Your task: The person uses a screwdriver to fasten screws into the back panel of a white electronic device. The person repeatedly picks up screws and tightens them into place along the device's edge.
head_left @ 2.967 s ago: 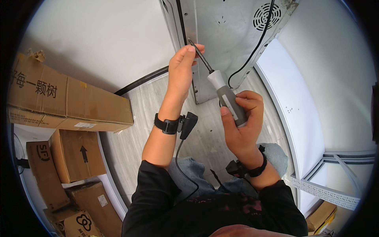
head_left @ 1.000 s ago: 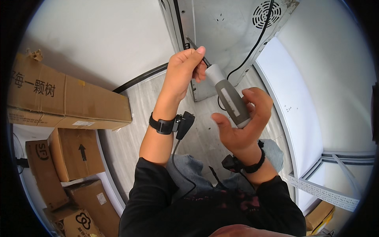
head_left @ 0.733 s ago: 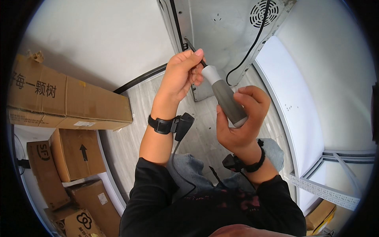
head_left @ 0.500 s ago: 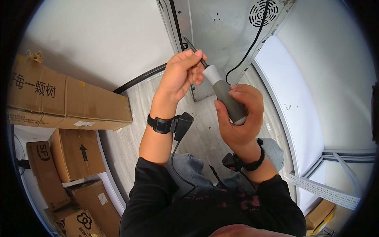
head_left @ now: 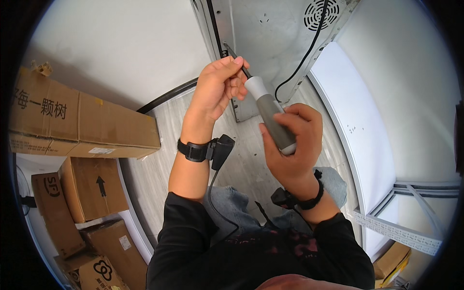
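Screwdriver (head_left: pixel 271 115) aslant in both hands (head_left: pixel 216 87) (head_left: pixel 298 145)

From where I stand, the left hand (head_left: pixel 212 91) covers part of the slim shaft (head_left: pixel 246 72) of the screwdriver (head_left: pixel 256 86), its tip (head_left: pixel 226 45) is too small for me to tell whether it meets the metal panel (head_left: pixel 270 48), the right hand (head_left: pixel 297 150) hides some of the handle (head_left: pixel 270 116), and the round vent (head_left: pixel 321 14) is cut off above.
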Available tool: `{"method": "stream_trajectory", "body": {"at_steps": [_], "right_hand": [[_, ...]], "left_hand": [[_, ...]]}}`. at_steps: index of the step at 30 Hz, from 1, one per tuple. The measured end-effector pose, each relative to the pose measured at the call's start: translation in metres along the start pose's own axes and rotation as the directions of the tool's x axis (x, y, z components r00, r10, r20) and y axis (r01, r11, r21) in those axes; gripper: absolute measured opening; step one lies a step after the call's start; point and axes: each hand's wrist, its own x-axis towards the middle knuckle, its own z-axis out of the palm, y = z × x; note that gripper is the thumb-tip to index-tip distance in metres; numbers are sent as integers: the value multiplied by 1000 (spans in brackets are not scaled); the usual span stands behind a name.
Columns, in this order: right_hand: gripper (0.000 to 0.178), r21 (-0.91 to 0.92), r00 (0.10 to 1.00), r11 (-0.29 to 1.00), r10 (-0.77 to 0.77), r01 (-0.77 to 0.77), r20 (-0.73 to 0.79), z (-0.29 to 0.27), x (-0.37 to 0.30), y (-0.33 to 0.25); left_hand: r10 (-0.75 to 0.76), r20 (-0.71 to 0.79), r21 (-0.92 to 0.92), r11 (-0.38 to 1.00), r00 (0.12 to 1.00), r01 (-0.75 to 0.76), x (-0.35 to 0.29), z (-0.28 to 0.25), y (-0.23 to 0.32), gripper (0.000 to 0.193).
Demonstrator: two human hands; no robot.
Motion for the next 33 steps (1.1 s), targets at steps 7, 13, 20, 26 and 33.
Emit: {"method": "stream_trajectory", "body": {"at_steps": [7,13,20,26,33], "right_hand": [[38,81,993,989,120,-122,19,-4,6,-14],[44,83,996,992,93,-92,3,0,0,1],[52,24,999,999,35,-34,-22,-3,5,-5],[54,239,987,960,158,-147,-25,1,-6,5],[52,30,999,999,-37,37,-20,-2,4,-1]], "left_hand": [[46,38,-16,999,998,-46,5,-9,-8,22],[20,20,-26,999,1000,-19,2,1,-3,25],[43,4,55,998,999,-43,6,-7,-11,27],[51,85,-43,998,995,-47,7,-5,-12,23],[59,89,-74,996,994,-52,10,-11,-13,20]]}}
